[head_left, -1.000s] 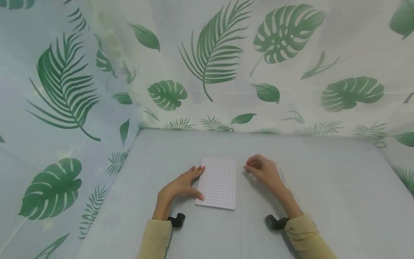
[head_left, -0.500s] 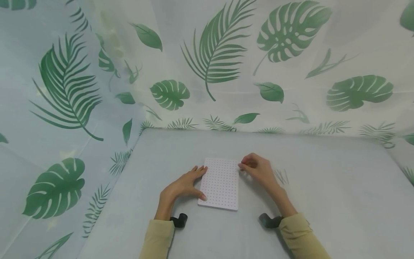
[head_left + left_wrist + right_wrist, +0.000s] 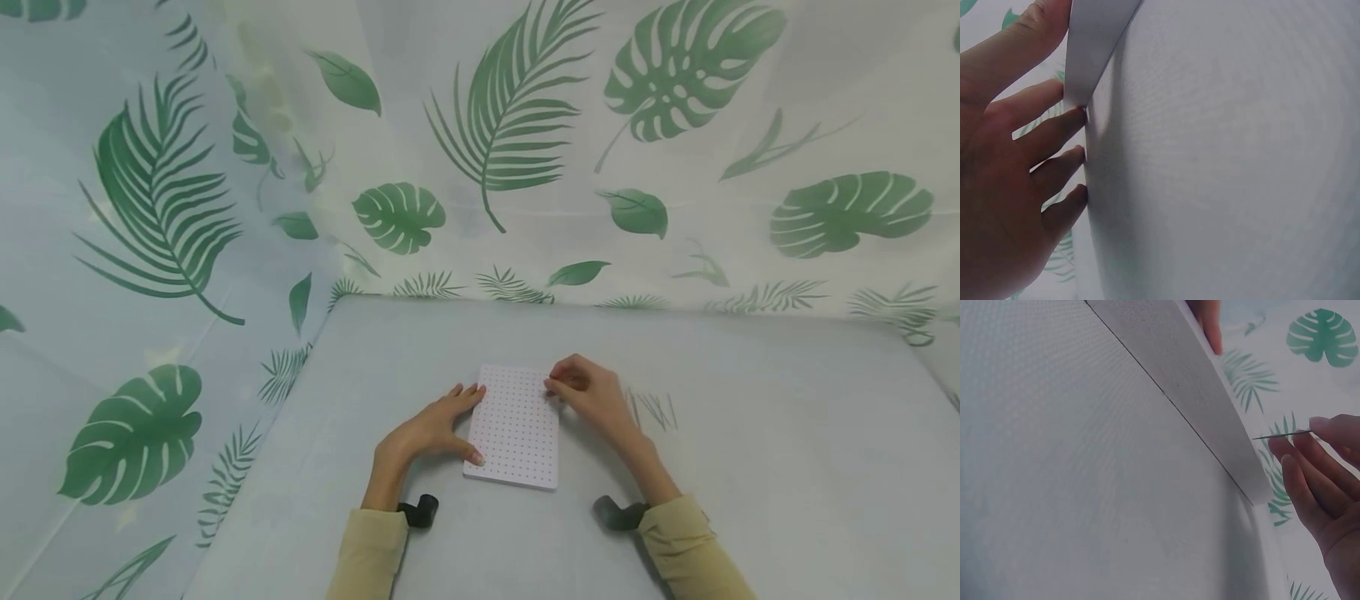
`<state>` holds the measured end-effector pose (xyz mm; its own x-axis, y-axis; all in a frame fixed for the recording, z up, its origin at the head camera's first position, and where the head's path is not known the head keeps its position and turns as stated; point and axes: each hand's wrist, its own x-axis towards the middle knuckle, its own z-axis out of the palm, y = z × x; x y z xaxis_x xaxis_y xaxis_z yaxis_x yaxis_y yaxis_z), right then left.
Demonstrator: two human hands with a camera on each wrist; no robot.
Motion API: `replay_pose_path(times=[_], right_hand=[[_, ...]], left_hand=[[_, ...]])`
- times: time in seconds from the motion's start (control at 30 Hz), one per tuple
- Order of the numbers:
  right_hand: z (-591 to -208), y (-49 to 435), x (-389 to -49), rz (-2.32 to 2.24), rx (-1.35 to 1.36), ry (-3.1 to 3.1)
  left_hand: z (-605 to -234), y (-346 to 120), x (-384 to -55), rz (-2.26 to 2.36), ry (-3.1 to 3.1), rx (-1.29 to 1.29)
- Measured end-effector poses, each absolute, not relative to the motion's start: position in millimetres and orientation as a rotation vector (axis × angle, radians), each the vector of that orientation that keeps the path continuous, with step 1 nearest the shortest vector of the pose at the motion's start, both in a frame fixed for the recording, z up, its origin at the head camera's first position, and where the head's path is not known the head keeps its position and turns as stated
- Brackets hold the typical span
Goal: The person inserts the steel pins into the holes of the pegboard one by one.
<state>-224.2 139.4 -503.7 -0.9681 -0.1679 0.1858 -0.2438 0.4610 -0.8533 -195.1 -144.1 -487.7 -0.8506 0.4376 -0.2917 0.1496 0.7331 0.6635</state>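
Observation:
A white board point(image 3: 517, 429) marked with a grid of small dark dots lies on the table. My left hand point(image 3: 431, 427) rests at its left side, thumb and fingers spread, the tips on its edge. In the left wrist view the straight fingers point(image 3: 1050, 137) reach the board's side point(image 3: 1088, 50). My right hand point(image 3: 592, 392) is over the board's upper right corner. Between thumb and fingertips it pinches a thin dark needle point(image 3: 1282, 434), whose point is right at the board's point(image 3: 1197, 387) top face near one end.
Several thin needle-like sticks point(image 3: 651, 410) lie on the pale table point(image 3: 750, 467) right of the right hand. Leaf-print curtains point(image 3: 420, 125) hang behind and to the left. Each wrist carries a dark camera mount point(image 3: 621, 512).
My right hand has moved left with the needle, from beside the board to over its upper right corner. The left hand stays on the board's edge. More sticks show behind the right wrist.

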Motion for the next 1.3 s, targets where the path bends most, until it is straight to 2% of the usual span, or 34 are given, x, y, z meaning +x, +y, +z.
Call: replay_pose_path(times=[0.43,1.3], right_hand=[[-507.7,137.0,-225.3,1.656,0.479,-2.536],[-506.2,145.1,-224.9,1.415,0.581,-2.73]], left_hand=[[-487.9,-143.4,-196.1,0.898,2.504,0.445],[-488.3,-145.1,-196.0,0.916,2.491,0.453]])
